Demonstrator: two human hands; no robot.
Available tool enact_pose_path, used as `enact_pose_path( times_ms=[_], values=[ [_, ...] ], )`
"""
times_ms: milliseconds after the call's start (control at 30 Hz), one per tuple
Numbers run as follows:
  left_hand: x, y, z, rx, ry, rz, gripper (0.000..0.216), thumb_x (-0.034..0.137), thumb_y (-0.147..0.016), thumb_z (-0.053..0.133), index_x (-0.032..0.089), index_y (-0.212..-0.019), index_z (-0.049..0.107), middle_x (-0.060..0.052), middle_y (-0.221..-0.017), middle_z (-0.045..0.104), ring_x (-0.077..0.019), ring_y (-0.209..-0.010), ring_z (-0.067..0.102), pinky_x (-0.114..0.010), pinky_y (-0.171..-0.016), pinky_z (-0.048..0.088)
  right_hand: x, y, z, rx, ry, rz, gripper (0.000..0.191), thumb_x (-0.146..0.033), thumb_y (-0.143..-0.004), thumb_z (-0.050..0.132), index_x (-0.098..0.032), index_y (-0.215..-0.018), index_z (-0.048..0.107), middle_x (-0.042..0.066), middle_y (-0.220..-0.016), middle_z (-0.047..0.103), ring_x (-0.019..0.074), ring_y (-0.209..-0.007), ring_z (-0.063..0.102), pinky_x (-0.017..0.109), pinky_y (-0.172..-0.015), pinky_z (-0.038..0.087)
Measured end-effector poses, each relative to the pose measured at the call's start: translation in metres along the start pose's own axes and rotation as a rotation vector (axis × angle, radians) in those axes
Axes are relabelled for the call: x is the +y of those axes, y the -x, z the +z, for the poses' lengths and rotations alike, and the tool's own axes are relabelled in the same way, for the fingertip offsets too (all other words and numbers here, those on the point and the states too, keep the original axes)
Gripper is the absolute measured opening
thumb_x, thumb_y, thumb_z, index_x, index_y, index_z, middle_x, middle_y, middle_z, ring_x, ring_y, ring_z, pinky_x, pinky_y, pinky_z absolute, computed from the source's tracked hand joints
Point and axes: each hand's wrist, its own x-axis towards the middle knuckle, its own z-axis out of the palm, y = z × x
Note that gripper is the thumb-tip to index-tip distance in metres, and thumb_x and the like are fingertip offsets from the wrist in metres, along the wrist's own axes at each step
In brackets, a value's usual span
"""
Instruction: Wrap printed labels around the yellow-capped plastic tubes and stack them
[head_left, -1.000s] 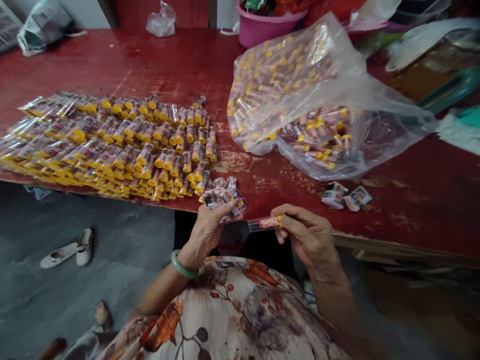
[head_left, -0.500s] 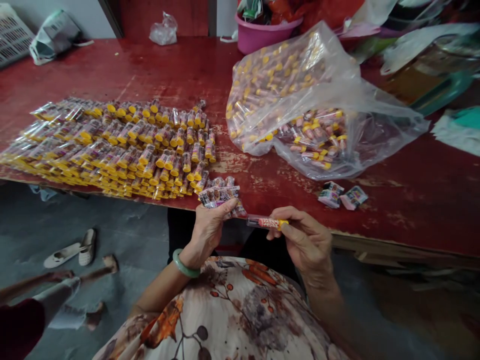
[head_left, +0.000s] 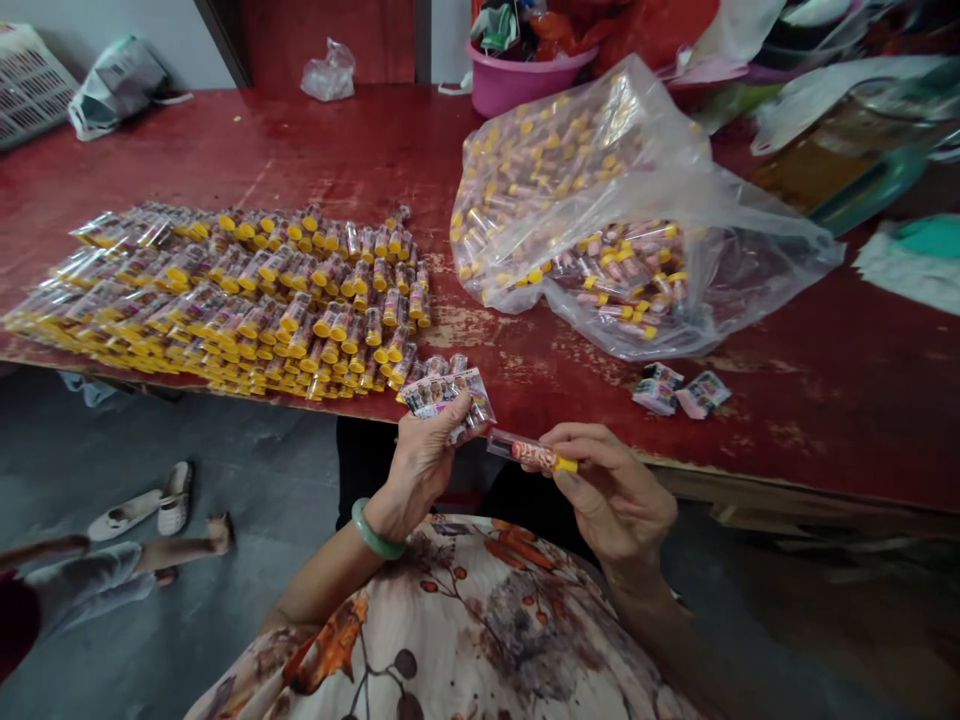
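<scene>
My left hand (head_left: 420, 462), with a green bangle on the wrist, is closed on a small stack of printed cards (head_left: 444, 396) at the red table's (head_left: 315, 160) front edge. My right hand (head_left: 611, 485) pinches a clear tube with a yellow cap (head_left: 531, 453), held tilted, its open end pointing towards the cards. Left of my hands, many yellow-capped tubes (head_left: 240, 300) lie in rows on the table. A clear plastic bag (head_left: 600, 210) full of the same tubes lies beyond my right hand.
Two small printed packets (head_left: 679, 390) lie on the table to the right. A pink tub (head_left: 517, 75) and plastic bags stand at the back. Below left, another person's legs (head_left: 112, 570) and a pair of white shoes (head_left: 142, 500) are on the grey floor.
My right hand has tilted the tube and brought it closer to the cards. The other person's legs have come into view at the lower left.
</scene>
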Motion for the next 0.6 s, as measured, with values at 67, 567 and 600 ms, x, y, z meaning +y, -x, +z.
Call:
enact_pose_path(
  times_ms=[67, 567, 600],
  values=[
    [0.001, -0.001, -0.001, 0.000, 0.006, -0.017, 0.037, 0.023, -0.051, 0.090, 0.012, -0.079, 0.069, -0.001, -0.076, 0.069, -0.0106, -0.063, 0.063, -0.021, -0.056, 0.054, -0.001, -0.002, 0.000, -0.010, 0.134, -0.079, 0.027, -0.009, -0.082, 0.061, -0.022, -0.104, 0.066, 0.007, -0.100, 0.063, 0.0208, -0.088, 0.064, 0.037, -0.073, 0.056],
    [0.003, 0.003, -0.014, -0.095, -0.092, 0.017, 0.033, 0.032, -0.056, 0.086, 0.012, -0.078, 0.070, -0.003, -0.076, 0.069, -0.0138, -0.064, 0.063, -0.026, -0.061, 0.054, 0.010, 0.009, 0.017, -0.044, 0.601, -0.451, 0.046, -0.007, -0.075, 0.071, -0.021, -0.117, 0.060, 0.008, -0.107, 0.065, 0.0190, -0.091, 0.066, 0.032, -0.076, 0.058],
    [0.003, 0.007, -0.015, -0.091, -0.093, 0.019, 0.033, 0.033, -0.055, 0.086, 0.012, -0.076, 0.070, -0.004, -0.074, 0.069, -0.0138, -0.063, 0.062, -0.027, -0.061, 0.054, 0.008, 0.010, 0.018, -0.062, 0.612, -0.438, 0.041, -0.010, -0.076, 0.071, -0.022, -0.114, 0.061, 0.007, -0.104, 0.066, 0.0186, -0.088, 0.066, 0.032, -0.074, 0.057]
  ],
)
